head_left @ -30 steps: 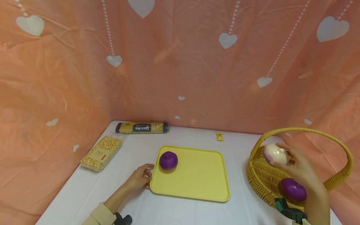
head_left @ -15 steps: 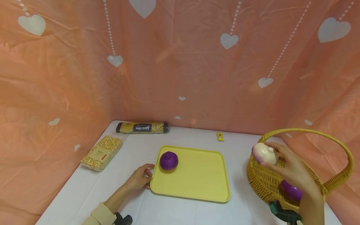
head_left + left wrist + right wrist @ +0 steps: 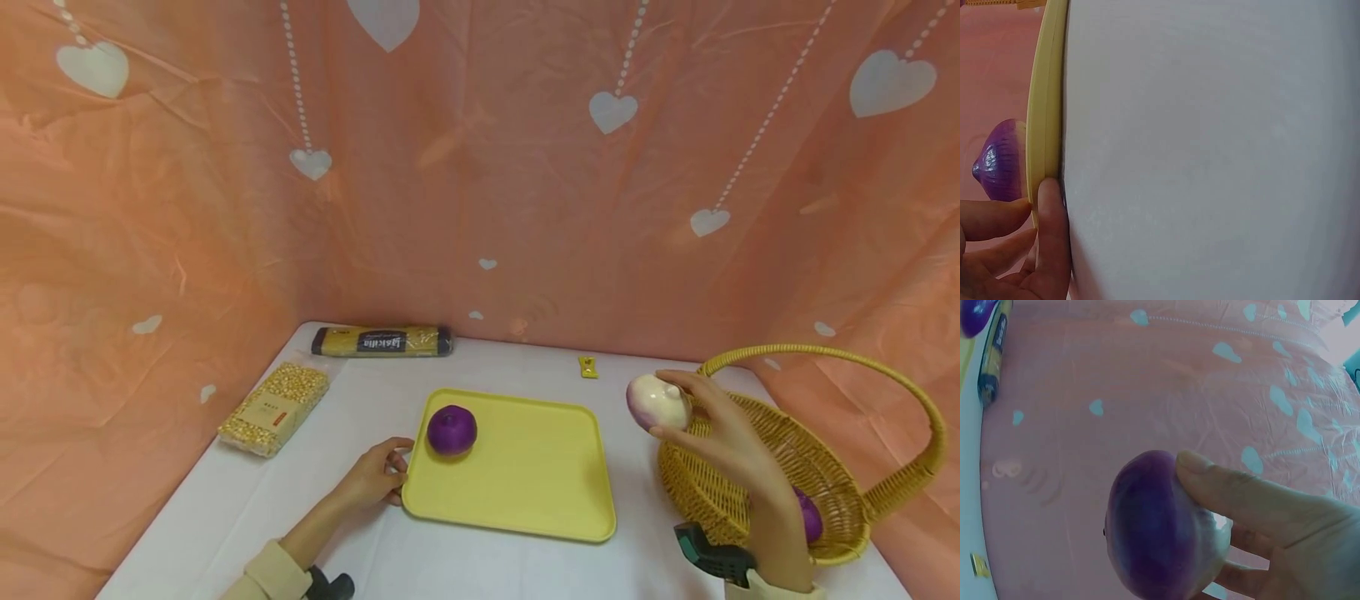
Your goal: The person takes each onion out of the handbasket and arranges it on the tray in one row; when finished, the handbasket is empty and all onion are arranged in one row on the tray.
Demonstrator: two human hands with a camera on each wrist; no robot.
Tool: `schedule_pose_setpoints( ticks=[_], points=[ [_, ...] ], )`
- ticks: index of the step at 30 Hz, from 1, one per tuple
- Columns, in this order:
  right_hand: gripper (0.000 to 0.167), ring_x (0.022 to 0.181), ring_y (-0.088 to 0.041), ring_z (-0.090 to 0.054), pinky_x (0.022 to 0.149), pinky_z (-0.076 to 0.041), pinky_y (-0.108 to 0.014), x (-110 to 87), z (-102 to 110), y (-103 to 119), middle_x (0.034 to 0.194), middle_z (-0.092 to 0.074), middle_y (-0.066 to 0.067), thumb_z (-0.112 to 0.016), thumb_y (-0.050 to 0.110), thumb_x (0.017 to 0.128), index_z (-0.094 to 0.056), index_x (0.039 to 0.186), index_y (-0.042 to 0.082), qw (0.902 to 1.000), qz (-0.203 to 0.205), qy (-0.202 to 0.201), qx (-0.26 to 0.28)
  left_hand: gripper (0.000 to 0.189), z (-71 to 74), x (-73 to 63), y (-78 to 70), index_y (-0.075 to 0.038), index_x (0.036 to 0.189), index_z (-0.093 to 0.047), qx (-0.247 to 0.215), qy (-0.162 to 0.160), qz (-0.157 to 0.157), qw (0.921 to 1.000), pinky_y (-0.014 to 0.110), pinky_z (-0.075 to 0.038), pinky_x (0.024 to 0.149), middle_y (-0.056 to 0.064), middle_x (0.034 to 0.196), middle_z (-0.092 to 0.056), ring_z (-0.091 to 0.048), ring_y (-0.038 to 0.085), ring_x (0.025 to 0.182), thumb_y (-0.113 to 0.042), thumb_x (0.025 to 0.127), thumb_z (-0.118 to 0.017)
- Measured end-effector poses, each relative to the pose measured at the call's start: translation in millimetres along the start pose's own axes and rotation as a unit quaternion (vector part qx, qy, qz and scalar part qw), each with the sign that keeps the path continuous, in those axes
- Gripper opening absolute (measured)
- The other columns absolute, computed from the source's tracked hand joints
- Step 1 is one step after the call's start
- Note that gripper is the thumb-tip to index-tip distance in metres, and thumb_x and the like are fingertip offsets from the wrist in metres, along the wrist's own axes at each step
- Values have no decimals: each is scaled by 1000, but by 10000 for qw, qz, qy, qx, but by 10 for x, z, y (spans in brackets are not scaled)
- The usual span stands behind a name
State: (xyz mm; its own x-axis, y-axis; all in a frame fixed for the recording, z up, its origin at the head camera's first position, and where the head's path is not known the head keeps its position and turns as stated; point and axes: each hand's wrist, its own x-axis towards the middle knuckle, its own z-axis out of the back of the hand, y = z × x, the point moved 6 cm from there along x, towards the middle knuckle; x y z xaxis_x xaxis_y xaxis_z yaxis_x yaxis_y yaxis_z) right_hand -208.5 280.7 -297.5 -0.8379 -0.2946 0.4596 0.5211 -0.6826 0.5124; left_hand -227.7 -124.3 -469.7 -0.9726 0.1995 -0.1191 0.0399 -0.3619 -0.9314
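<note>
My right hand (image 3: 723,429) holds a glossy purple-and-white onion (image 3: 654,402) between thumb and fingers, raised beside the basket's left rim. In the right wrist view its purple side faces the camera, with the thumb (image 3: 1229,487) across its upper side. My left hand (image 3: 371,477) pinches the left edge of a yellow tray (image 3: 532,467); in the left wrist view the fingertips press that rim from both sides. A second purple onion (image 3: 452,430) sits on the tray, towards its upper left.
A wicker basket (image 3: 810,454) with a tall handle stands at the right, holding another purple onion (image 3: 810,514), partly hidden by my right arm. Along the back lie a pasta pack (image 3: 382,341) and a small yellow sachet (image 3: 588,367). A bag of corn kernels (image 3: 276,408) lies at the left edge.
My right hand has carried the onion leftward out from over the basket, past its left rim. My left hand stays at the tray edge.
</note>
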Motion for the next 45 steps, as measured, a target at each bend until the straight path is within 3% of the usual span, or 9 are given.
schedule_pose_setpoints(
  ticks=[5,11,17,22,29,45],
  points=[
    [63,108,6,-41,84,-41,-4,86,-117,101,123,-52,-12,-78,9,73,-50,129,6,9998,111,89,111,50,-1,-6,-1,11,127,-44,1,-12,8,10000,31,-57,49,14,84,-47,-50,16,59,17,78,-52],
    [64,114,1,-41,87,-44,-13,176,-254,204,126,-51,-9,-79,8,72,-50,129,7,9989,297,199,298,49,-3,0,10,10,127,-44,53,-36,46,10000,31,-57,49,14,85,-47,-51,16,60,15,79,-53],
    [66,116,-3,-42,88,-45,-14,248,-375,281,127,-51,-5,-80,9,70,-51,129,9,9979,488,197,375,49,-4,24,30,9,128,-44,97,-34,41,9999,30,-57,49,11,84,-48,-52,16,60,15,79,-52],
    [65,117,-9,-43,86,-52,-27,305,-493,309,128,-50,-4,-80,11,70,-51,129,9,9971,537,333,424,50,0,26,24,9,127,-44,44,6,6,10000,30,-57,49,11,85,-48,-51,16,61,15,79,-53],
    [64,119,-18,-43,87,-52,-44,352,-617,308,130,-49,-5,-80,16,72,-51,129,10,9961,448,511,565,50,-4,-1,5,11,128,-43,-13,122,-59,9999,31,-58,50,15,86,-48,-52,17,60,16,79,-52],
    [63,118,-28,-45,87,-49,-48,431,-899,297,130,-48,-10,-79,17,73,-51,129,9,9917,440,727,963,50,1,3,-2,12,128,-41,-64,204,-117,9997,31,-58,51,15,85,-48,-53,16,60,17,79,-51]
  ],
)
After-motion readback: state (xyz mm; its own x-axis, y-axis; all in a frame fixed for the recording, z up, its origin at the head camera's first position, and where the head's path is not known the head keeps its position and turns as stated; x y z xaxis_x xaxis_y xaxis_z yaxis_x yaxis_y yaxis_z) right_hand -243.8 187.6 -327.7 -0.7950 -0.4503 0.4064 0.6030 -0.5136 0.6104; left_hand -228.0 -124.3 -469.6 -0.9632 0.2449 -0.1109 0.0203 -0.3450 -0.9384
